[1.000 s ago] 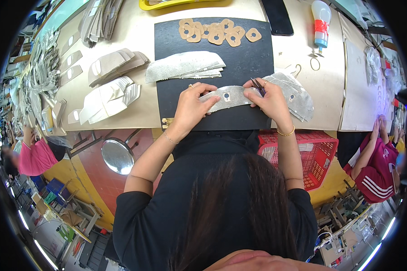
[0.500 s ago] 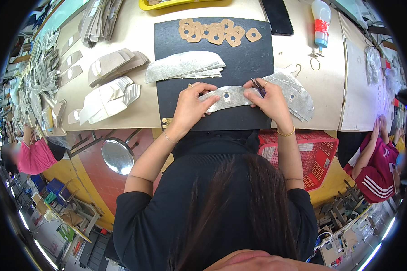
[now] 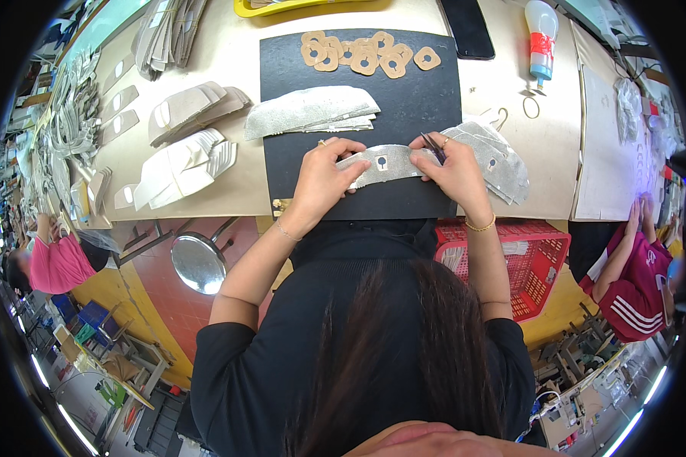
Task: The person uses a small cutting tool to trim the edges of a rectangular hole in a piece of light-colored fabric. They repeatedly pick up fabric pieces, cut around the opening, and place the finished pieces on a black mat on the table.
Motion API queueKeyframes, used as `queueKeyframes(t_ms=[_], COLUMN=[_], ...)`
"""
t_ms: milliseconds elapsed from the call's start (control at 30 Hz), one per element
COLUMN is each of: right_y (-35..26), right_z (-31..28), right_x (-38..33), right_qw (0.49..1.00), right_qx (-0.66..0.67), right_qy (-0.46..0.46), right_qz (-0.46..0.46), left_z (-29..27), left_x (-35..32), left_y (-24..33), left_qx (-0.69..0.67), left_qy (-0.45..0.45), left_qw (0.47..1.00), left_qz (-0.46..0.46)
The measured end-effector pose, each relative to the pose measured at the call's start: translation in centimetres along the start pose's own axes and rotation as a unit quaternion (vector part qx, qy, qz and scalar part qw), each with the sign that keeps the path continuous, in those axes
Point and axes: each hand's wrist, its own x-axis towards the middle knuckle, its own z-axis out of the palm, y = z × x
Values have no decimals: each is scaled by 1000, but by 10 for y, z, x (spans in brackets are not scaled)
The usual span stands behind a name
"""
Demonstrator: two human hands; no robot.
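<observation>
Left hand pinched the left end of grey strip | right hand pinched its right end, also gripping a dark tool | forearms slanted inward

A tan worktop bears a black board; grey stacks and a white stack lie left, a yellow tray beyond, silver pieces, phone and bottle right.

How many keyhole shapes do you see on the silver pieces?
2. One keyhole shape is on the silver piece between the left hand and right hand; the other is on the silver pile beside the right hand. More may be hidden.
</observation>
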Motion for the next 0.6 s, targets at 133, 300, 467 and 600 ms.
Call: queueKeyframes(t_ms=[133, 300, 467, 600], right_y=[0, 1, 3, 2], right_z=[1, 3, 7, 7], right_x=[0, 0, 2, -1], right_qw=[1000, 999, 994, 985], right_qx=[-6, -26, -92, -127], right_qy=[8, 15, 39, 57], right_qz=[-10, -21, -52, -97], left_z=[1, 3, 4, 9], left_x=[0, -1, 1, -10], left_y=[1, 0, -2, -4], left_qx=[7, 17, 96, 291], left_qy=[9, 8, 40, 76], left_qw=[1000, 1000, 988, 937], left_qz=[24, 19, 114, 179])
